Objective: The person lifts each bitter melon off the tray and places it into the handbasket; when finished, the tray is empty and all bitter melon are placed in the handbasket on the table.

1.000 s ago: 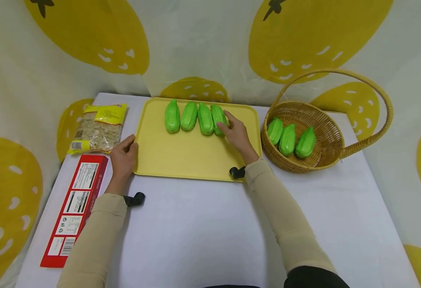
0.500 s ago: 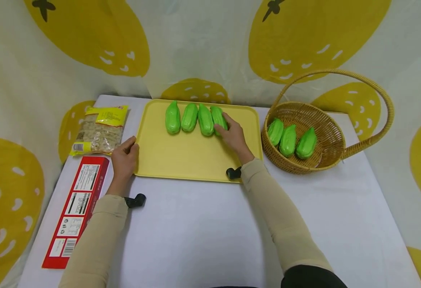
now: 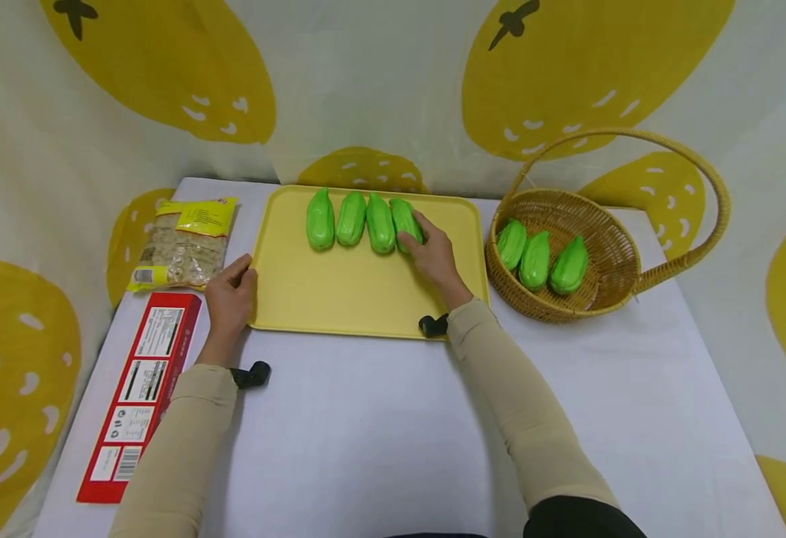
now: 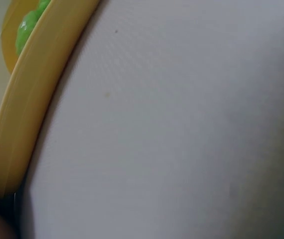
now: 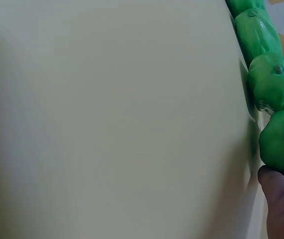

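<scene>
A yellow tray [image 3: 339, 295] lies on the white table, and my left hand [image 3: 229, 293] grips its left rim. Several glossy green, papaya-like fruits stand in a row along the far part of the tray. My right hand [image 3: 435, 252] is at the right end of the row, with its fingers and thumb against the right side of the last green fruit [image 3: 403, 217]. In the right wrist view, the thumb [image 5: 276, 186] touches that fruit from one side. In the left wrist view, only a little of the left hand shows at the tray's rim [image 4: 32, 94].
A wicker basket [image 3: 618, 280] with a tall handle stands right of the tray, holding three similar green fruits [image 3: 534, 261]. On the left lie a yellow and clear bag of dry food [image 3: 187, 243] and a long red box [image 3: 139, 396], partly under the left forearm.
My right hand has moved slightly left against the last green fruit, with its thumb now further over the near end. My left hand stays on the tray's rim.
</scene>
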`<state>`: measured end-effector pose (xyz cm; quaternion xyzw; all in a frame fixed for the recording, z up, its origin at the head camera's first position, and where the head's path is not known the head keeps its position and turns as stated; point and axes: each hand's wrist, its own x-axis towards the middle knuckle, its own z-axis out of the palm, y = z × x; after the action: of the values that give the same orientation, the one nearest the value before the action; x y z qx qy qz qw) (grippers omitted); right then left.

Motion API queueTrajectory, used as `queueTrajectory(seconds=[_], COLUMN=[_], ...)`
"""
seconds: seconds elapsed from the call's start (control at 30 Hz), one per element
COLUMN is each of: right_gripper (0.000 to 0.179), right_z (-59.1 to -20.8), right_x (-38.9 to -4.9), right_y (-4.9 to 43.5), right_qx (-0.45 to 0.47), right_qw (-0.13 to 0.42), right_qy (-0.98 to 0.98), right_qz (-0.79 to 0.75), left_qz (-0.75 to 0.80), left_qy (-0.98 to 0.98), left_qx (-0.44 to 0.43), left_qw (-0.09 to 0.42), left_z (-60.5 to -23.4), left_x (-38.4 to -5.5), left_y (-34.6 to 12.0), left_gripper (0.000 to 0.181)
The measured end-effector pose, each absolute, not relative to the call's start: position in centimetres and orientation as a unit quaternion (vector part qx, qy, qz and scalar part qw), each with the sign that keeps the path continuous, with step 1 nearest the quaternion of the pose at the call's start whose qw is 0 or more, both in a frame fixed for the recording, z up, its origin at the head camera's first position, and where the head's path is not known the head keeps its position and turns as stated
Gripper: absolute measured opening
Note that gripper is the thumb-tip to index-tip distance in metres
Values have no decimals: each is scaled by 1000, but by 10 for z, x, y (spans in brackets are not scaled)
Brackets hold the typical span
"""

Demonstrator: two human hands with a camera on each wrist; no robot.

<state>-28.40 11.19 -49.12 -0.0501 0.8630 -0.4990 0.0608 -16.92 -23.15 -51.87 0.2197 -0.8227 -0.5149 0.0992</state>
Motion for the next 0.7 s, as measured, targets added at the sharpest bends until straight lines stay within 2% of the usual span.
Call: queueTrajectory(seconds=[0.17,0.7], right_gripper=[65,67], right_z=[-490,-469], right_x=[-282,-258], right_y=[114,121], right_qx=[-51,-60], right_qw=[41,29], right_qy=[858,816], right_qz=[-509,-574], left_qz=[-514,-520], left_qy=[-825,-821], left_qx=[216,217], left_qw=[93,96], left_z=[-519,-518], left_x=[-169,-168], left_y=[-232,-233], left_gripper=[41,41])
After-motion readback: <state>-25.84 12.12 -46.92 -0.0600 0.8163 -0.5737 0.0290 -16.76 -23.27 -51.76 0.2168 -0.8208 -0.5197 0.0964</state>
